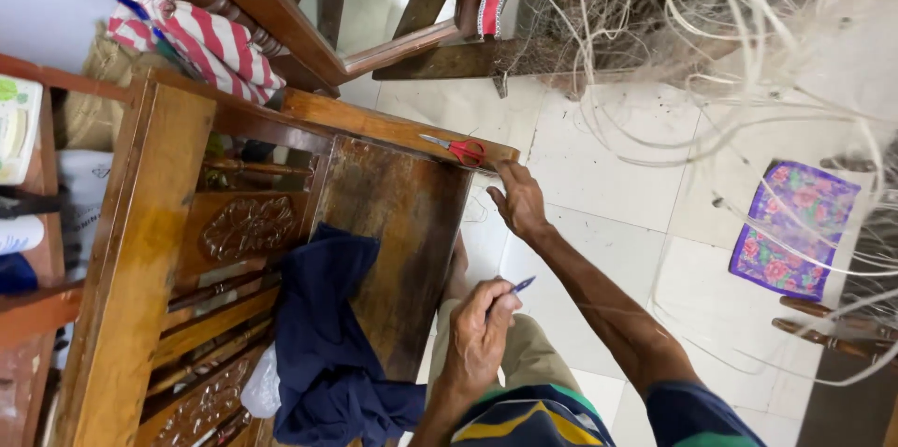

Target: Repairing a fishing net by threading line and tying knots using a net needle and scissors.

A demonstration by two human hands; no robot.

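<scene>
Left hand (479, 335) grips pen (522, 285); scissors (456, 148) lie near right hand (519, 202).

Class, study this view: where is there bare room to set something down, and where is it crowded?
Bare room: white floor tiles between the right hand and the floral cloth; the wooden panel between the scissors and the dark blue cloth. Crowded: the tangled cane strands, top right.
</scene>
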